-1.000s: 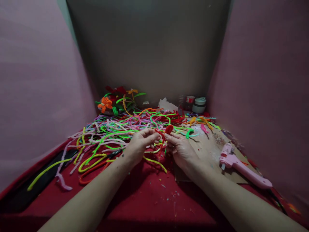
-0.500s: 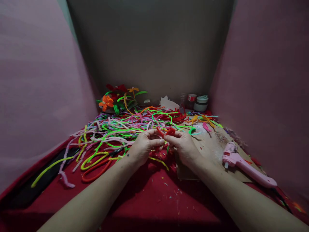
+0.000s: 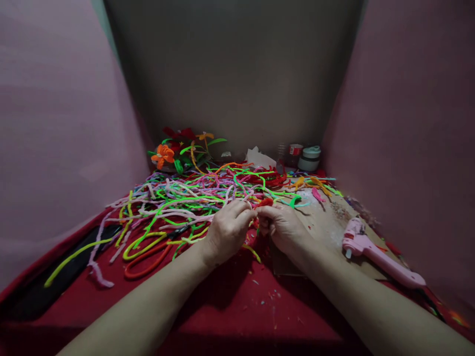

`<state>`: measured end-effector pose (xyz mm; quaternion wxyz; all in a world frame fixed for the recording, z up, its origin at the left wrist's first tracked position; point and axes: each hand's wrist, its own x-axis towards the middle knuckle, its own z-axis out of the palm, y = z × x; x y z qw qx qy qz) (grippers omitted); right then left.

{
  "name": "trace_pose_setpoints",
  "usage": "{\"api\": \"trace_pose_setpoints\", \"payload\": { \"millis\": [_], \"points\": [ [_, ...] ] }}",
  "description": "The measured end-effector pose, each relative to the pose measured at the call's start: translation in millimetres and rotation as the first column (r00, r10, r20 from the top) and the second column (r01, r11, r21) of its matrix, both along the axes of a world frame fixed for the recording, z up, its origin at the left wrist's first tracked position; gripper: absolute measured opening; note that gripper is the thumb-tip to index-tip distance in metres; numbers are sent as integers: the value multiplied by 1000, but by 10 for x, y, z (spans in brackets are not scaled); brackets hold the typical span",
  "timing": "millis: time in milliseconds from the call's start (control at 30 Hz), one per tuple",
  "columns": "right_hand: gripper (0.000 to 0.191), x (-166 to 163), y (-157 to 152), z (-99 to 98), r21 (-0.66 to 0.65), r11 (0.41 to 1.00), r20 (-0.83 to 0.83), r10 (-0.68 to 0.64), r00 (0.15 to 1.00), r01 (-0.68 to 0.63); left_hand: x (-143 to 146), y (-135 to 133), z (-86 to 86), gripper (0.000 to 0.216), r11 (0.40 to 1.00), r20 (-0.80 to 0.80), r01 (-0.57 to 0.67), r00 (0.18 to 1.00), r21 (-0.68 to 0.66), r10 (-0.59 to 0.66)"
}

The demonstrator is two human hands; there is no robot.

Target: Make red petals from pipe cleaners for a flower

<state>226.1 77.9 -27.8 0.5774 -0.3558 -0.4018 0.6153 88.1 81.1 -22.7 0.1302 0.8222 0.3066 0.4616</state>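
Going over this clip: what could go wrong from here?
1. The small red fuzzy piece in the right hand could slip and be hard to spot on the red cloth.
2. The left hand works beside a tangle of colored fuzzy stems, so a loose end might snag.
3. The pink glue gun lies near the right forearm and could get bumped; whether it is hot doesn't show.

Red fuzzy piece (image 3: 265, 202), partly hidden
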Motion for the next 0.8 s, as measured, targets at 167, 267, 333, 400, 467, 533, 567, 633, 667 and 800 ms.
{"api": "trace_pose_setpoints", "payload": {
  "millis": [167, 267, 333, 400, 467, 533, 567, 633, 667, 800],
  "points": [
    [11, 3, -33, 55, 31, 999, 24, 18, 1000, -19, -56, 81, 76, 17, 752, 290, 187, 957, -632, 5],
    [7, 12, -34, 38, 163, 986, 157, 6, 988, -32, -108, 130, 101, 25, 447, 428, 397, 903, -802, -33],
    [9, 25, -24, 12, 264, 964, 269, -65, 961, -9, -137, 144, 105, 25, 351, 443, 433, 895, -830, -57],
    [10, 40, -13, -13, 362, 932, 361, -173, 916, 34, -153, 145, 108, 23, 285, 445, 446, 892, -848, -71],
    [13, 52, -8, -24, 448, 893, 436, -266, 860, 49, -151, 138, 114, 23, 249, 455, 459, 887, -853, -75],
    [16, 58, -15, -20, 531, 846, 495, -361, 790, 54, -132, 126, 122, 22, 298, 433, 432, 899, -851, -66],
    [17, 58, -23, -13, 569, 821, 513, -408, 755, 57, -117, 116, 123, 20, 362, 390, 387, 918, -848, -66],
    [19, 52, -47, 2, 621, 782, 534, -477, 698, 60, -84, 89, 113, 16, 584, 218, 212, 974, -783, -62],
    [19, 47, -60, 9, 635, 770, 539, -501, 677, 66, -69, 71, 101, 14, 724, 91, 97, 995, -683, -48],
    [17, 17, -90, 15, 528, 843, 548, -435, 714, 108, -31, -22, 20, 20, 978, -413, -164, 888, 126, 202]
  ]
}}
